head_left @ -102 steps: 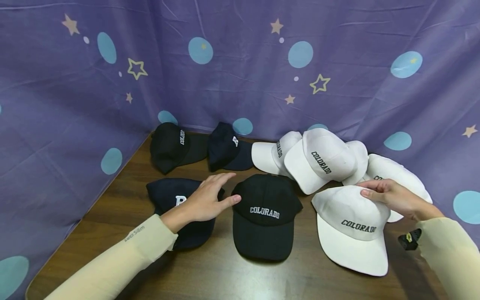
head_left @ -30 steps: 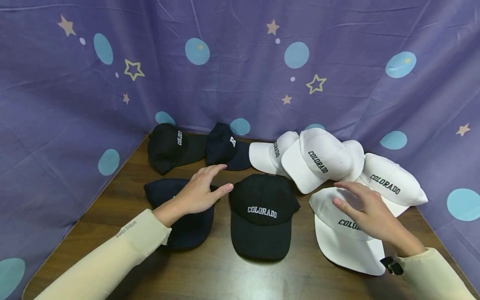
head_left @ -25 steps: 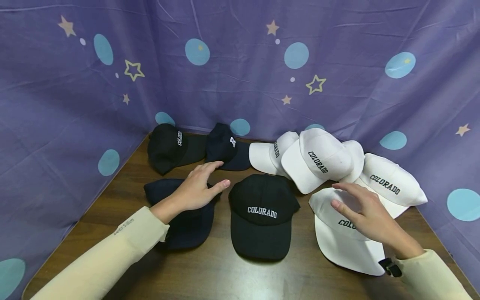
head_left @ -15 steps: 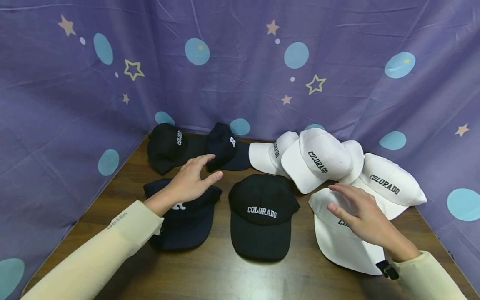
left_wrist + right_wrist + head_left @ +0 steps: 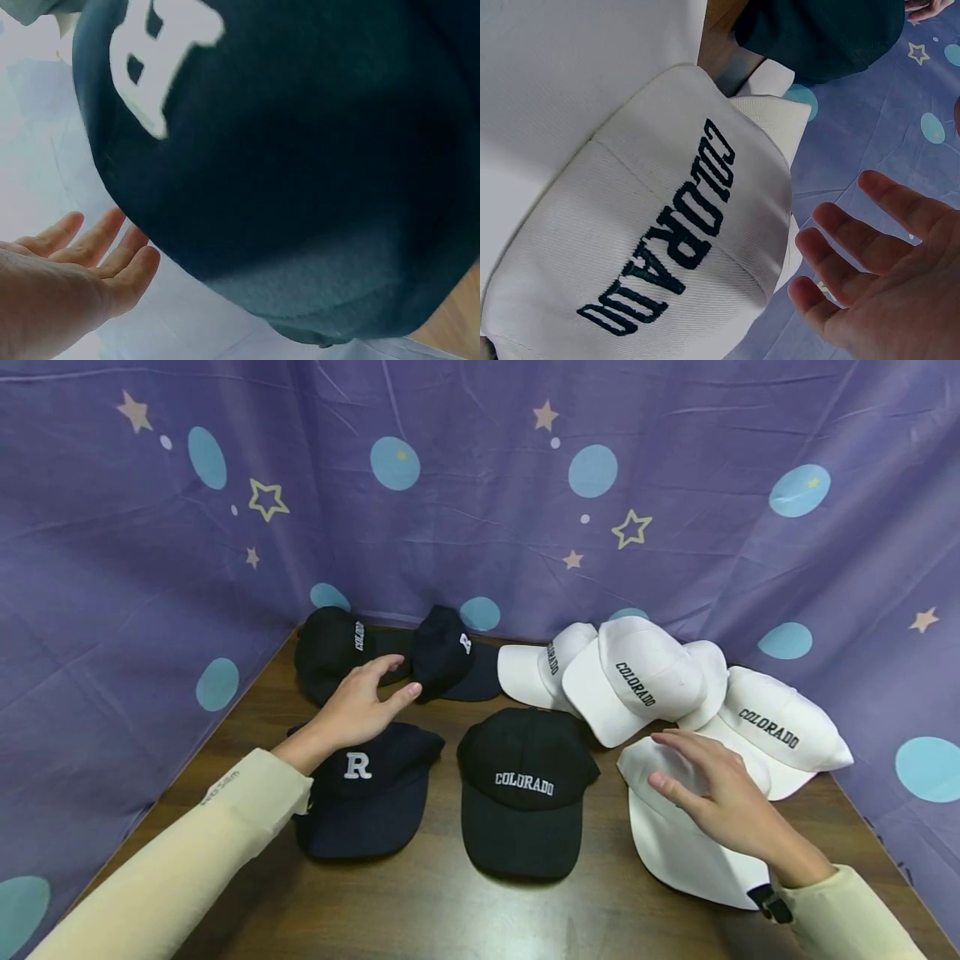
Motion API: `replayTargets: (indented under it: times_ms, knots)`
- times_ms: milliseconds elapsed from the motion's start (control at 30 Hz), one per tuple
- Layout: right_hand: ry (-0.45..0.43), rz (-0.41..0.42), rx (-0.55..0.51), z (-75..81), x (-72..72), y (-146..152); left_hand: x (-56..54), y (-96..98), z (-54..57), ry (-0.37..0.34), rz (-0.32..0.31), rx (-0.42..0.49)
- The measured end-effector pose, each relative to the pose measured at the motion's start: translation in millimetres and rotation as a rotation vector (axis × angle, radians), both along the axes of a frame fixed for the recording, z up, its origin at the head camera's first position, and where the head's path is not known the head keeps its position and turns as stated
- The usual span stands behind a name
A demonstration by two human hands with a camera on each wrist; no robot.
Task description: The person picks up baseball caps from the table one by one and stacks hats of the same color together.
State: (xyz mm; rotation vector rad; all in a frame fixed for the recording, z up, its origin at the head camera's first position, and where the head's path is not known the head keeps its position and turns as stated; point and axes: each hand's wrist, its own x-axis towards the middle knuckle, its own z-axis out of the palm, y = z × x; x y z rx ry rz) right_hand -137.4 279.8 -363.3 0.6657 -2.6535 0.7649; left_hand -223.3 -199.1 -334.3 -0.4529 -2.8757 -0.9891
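Observation:
My left hand point(image 5: 358, 708) hovers above the front-left navy cap point(image 5: 367, 814) with a white R, its fingers relaxed and holding nothing. In the left wrist view that navy cap point(image 5: 300, 150) fills most of the picture, the fingers beyond its edge. Over the front-right white cap point(image 5: 690, 852) my right hand point(image 5: 723, 797) is held with loose fingers, covering the cap's lettering in the head view. The right wrist view shows COLORADO on this white cap point(image 5: 660, 225), the fingers apart from it. Between the hands lies a black COLORADO cap point(image 5: 525, 827).
Along the back are a black cap point(image 5: 326, 656), a smaller-looking navy cap point(image 5: 442, 656) and several white caps, among them a tilted one point(image 5: 648, 664) and one at the right point(image 5: 783, 718). A purple curtain point(image 5: 480, 527) rises behind the wooden table point(image 5: 480, 918).
Since 3.4 seconds ago my right hand has let go of the front white cap and risen over it. My left hand has drifted leftward and back, uncovering the R.

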Motion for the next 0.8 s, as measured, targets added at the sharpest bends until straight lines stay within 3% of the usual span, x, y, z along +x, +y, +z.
replayTargets:
  times_ms: [400, 800]
  knots:
    - [-0.01, 0.001, -0.022, -1.1, 2.9, -0.7, -20.5, -25.9, 4.8, 0.003, 0.082, -0.043]
    - [-0.013, -0.003, -0.02, -1.0, 3.5, -2.1, -37.4, -49.9, 5.4, 0.028, 0.232, -0.039]
